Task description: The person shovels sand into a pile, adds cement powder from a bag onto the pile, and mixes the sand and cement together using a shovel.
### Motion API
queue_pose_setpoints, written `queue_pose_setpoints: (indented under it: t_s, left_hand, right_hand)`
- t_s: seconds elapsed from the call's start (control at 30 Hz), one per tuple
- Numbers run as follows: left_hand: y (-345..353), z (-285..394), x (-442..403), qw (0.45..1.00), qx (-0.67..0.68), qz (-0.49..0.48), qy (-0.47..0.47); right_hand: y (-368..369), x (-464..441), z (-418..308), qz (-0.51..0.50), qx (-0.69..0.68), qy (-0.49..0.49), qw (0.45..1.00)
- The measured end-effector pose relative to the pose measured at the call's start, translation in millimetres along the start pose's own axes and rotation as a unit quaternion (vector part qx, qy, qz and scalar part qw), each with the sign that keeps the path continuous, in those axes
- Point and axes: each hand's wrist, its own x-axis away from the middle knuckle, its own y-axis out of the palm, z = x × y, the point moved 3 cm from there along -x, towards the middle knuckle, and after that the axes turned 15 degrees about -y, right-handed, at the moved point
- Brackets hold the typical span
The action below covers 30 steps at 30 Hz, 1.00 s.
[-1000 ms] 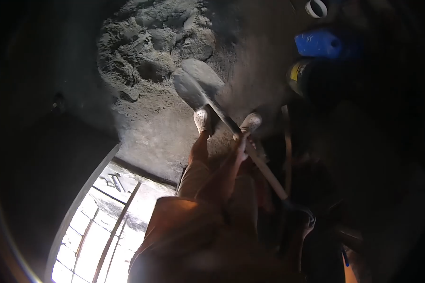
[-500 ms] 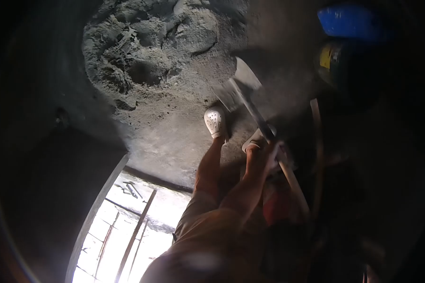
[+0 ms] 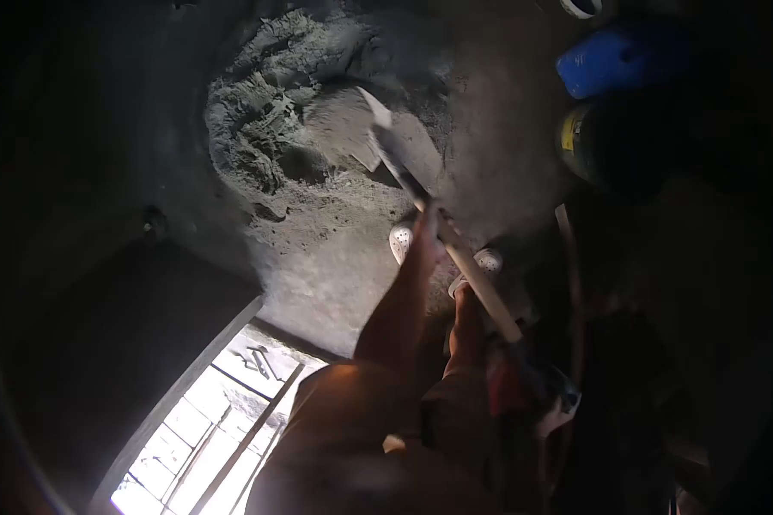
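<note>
I hold a shovel (image 3: 481,287) with both hands. My left hand (image 3: 431,227) is closed around its shaft, low down near the metal socket. Farther back, at the handle end, my right hand (image 3: 560,410) is wrapped around the grip in dim light. The shovel's blade reaches over a heap of grey mortar-like mix (image 3: 262,129), and a mound of the grey material sits on or against the blade. Whether the blade rests on the heap or is just above it, I cannot tell. My feet, in white perforated clogs (image 3: 401,243), stand close to the heap.
Toward the upper right are a blue container (image 3: 614,64) and a dark container with a yellow label (image 3: 573,130). A thin wooden stick (image 3: 573,266) stands to the right. At the lower left, a bright opening (image 3: 206,429) with bars adjoins a dark wall.
The shovel has moved forward and left from beside my feet to the heap, with grey material now at its blade. My left hand has travelled forward with it.
</note>
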Motion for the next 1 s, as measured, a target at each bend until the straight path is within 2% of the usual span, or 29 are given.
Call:
queue_pose_setpoints:
  t_s: [0.03, 0.07, 0.1, 0.13, 0.2, 0.27, 0.3, 0.37, 0.4, 0.43, 0.47, 0.5, 0.53, 0.57, 0.6, 0.63, 0.7, 0.77, 0.8, 0.87, 0.93, 0.97, 1.0]
  left_hand:
    - [-3.0, 28.2, -5.3, 0.999, -0.007, -0.034, -0.006]
    - [-1.4, 59.8, -2.3, 1.000, 0.001, 0.007, 0.002]
    - [6.8, 85.4, 21.1, 0.994, -0.023, 0.091, 0.058]
    - [-0.7, 128.0, 41.4, 0.989, -0.093, 0.085, 0.082]
    - [-0.6, 146.3, 68.4, 0.984, -0.107, 0.025, 0.143]
    - [10.8, 138.3, 96.8, 0.992, -0.067, -0.045, 0.098]
    - [22.8, 130.0, 105.6, 0.992, -0.068, -0.046, 0.094]
    - [42.6, 105.1, 115.0, 0.987, -0.049, -0.103, 0.109]
    - [48.6, 93.9, 106.4, 0.988, -0.048, -0.104, 0.104]
    - [56.5, 84.0, 92.7, 0.990, -0.034, -0.071, 0.114]
    - [59.6, 69.6, 78.5, 0.992, -0.020, -0.036, 0.122]
    - [50.4, 41.5, 50.6, 0.995, -0.010, -0.065, 0.071]
    - [41.5, 7.1, 22.8, 0.996, 0.002, -0.092, 0.018]
    - [37.9, -34.6, 11.3, 0.999, 0.014, -0.042, -0.025]
    - [32.6, -75.3, -6.7, 0.995, -0.014, -0.001, -0.095]
    - [33.9, -115.5, -3.3, 0.990, -0.040, 0.021, -0.134]
    - [-0.8, -203.3, -50.8, 0.978, -0.112, -0.015, -0.176]
    - [-5.9, -249.3, -24.3, 0.970, -0.081, 0.080, -0.215]
    - [-28.5, -280.7, -45.1, 0.961, -0.110, 0.103, -0.232]
    - [-58.5, -292.5, -59.6, 0.950, -0.112, 0.105, -0.272]
    - [-97.7, -291.8, -82.1, 0.949, -0.139, 0.106, -0.261]
    - [-108.5, -247.5, -58.7, 0.964, -0.155, 0.100, -0.193]
    - [-149.8, -228.5, -105.6, 0.968, -0.141, 0.069, -0.196]
  right_hand:
    - [20.2, 5.8, -24.5, -0.034, -0.045, -0.021, 0.998]
    - [44.5, 2.8, -58.4, -0.123, -0.167, -0.093, 0.974]
    - [66.4, 7.4, -93.4, -0.001, 0.072, -0.469, 0.880]
    - [72.8, 2.2, -96.8, 0.007, 0.060, -0.463, 0.884]
    - [95.9, 0.9, -109.7, -0.188, -0.038, -0.471, 0.861]
    - [103.7, 8.8, -113.8, -0.378, -0.130, -0.458, 0.794]
    - [92.2, 6.6, -97.3, -0.378, -0.127, -0.457, 0.795]
    - [49.6, -4.0, -25.0, -0.418, -0.121, -0.189, 0.880]
    - [23.8, -2.5, -13.7, -0.352, -0.118, -0.274, 0.887]
    - [1.8, -9.7, -21.3, -0.227, -0.087, -0.298, 0.923]
    - [-13.3, -27.9, -1.4, -0.378, -0.174, -0.206, 0.886]
    - [-37.2, -25.5, 14.9, -0.398, -0.200, -0.026, 0.895]
    - [-63.0, -15.0, 36.4, -0.313, -0.146, 0.025, 0.938]
    - [-82.3, 10.3, 67.1, -0.077, -0.149, 0.071, 0.983]
    - [-105.4, -3.1, 79.5, -0.154, -0.152, 0.117, 0.969]
    - [-120.4, -3.6, 79.3, -0.151, -0.207, 0.144, 0.956]
    - [-151.9, -1.6, 77.4, -0.115, -0.137, 0.149, 0.972]
    - [-176.1, 4.1, 67.6, -0.088, -0.064, 0.153, 0.982]
    - [-177.2, 6.8, 61.2, -0.078, -0.040, 0.154, 0.984]
    - [-137.5, 20.9, 53.4, -0.093, -0.023, 0.161, 0.982]
    - [-44.4, 42.9, 51.1, -0.124, -0.033, 0.183, 0.975]
    - [-7.2, 56.5, 46.9, -0.139, -0.040, 0.197, 0.970]
    - [22.1, 65.2, 41.8, -0.148, -0.045, 0.204, 0.967]
